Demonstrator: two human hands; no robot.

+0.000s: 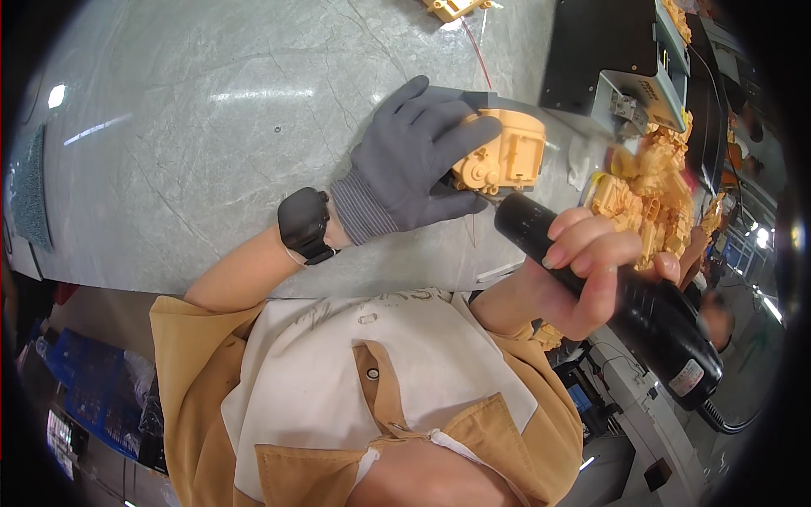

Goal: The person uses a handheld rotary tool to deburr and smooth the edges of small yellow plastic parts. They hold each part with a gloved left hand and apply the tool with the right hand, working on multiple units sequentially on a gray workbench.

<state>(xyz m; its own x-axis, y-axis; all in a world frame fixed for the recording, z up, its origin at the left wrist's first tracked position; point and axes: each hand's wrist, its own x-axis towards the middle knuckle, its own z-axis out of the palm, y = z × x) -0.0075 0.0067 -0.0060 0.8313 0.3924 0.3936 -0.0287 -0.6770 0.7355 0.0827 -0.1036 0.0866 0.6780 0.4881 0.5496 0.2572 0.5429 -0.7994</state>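
Observation:
My left hand (418, 156), in a grey knit glove, is closed around a yellow-orange plastic housing (519, 150) with round bosses and a rectangular recess. Its thumb lies along the near side of the part. Bare fingers of my right hand (591, 270) wrap around a black electric screwdriver (629, 308), held at a slant with its cord at the lower right. The tool's front end points at the housing's near edge, by the left thumb. Whether the bit touches the plastic, I cannot tell.
Grey marbled tabletop (211, 169) stretches under my hands. A black metal box device (600, 55) stands at the far right, with a heap of yellow-orange plastic parts (650, 198) beside it. Another yellow part (452, 8) lies at the far edge, near a thin red wire (477, 55).

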